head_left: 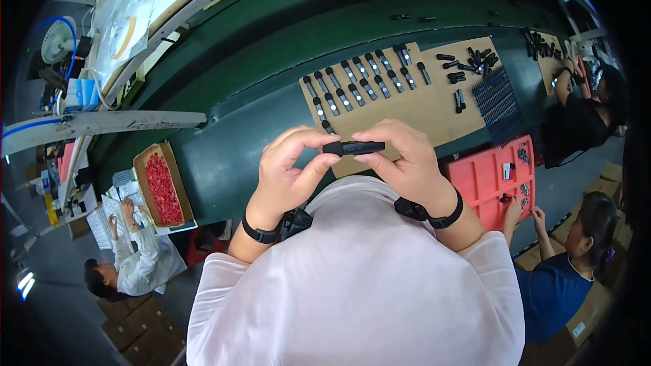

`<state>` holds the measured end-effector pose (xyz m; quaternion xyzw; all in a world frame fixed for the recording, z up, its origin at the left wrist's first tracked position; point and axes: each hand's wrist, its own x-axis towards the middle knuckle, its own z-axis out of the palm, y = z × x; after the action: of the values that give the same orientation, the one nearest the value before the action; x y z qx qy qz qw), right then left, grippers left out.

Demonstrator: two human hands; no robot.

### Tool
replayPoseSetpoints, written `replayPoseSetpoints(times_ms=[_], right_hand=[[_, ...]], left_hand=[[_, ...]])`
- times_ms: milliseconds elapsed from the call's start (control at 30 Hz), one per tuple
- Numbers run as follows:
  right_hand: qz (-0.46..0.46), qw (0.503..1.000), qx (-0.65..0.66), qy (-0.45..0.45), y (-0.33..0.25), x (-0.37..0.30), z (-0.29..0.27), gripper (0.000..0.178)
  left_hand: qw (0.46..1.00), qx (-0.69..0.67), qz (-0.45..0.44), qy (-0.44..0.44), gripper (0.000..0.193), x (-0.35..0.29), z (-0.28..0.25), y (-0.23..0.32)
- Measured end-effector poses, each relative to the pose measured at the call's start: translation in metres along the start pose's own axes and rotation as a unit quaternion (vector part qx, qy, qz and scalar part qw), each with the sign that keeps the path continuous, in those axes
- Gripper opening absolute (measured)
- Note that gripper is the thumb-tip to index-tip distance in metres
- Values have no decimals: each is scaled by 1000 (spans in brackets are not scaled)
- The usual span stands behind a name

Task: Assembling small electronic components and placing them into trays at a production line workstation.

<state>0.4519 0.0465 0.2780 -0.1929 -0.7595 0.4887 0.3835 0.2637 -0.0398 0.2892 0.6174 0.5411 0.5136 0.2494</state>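
Both my hands hold one small black microphone level in front of my chest, above the near edge of the cardboard sheet. My left hand pinches its rounded, foam-like end between thumb and fingers. At the other end, my right hand grips the flat body between thumb and forefinger. Past my hands, similar microphones with round black heads and grey bodies lie in slanted rows on the brown cardboard. One microphone of these rows lies just beyond my left fingers.
Loose black parts and a dark blue ridged tray lie to the right on cardboard. A red compartment tray stands nearer, by a co-worker. At left are a box of red pieces and a metal arm over the green bench.
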Motion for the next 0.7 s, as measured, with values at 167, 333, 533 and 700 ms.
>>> replayPoseSetpoints(times_ms=[167, 333, 533, 700], right_hand=[[-48, 998, -32, 9, 0, -3, -4, 28], [49, 999, 9, 16, -13, -4, -3, 28], [66, 996, 62, 13, -10, -6, -4, 26], [47, 998, 40, 3, -9, -7, -7, 26]], left_hand=[[1000, -18, -17, -4, 18, -1, 5, 1], [999, -19, 36, -1, 17, 5, 11, -2], [997, -16, 70, -14, 17, 10, 15, -1], [997, -17, 75, -19, 17, 11, 16, -2]])
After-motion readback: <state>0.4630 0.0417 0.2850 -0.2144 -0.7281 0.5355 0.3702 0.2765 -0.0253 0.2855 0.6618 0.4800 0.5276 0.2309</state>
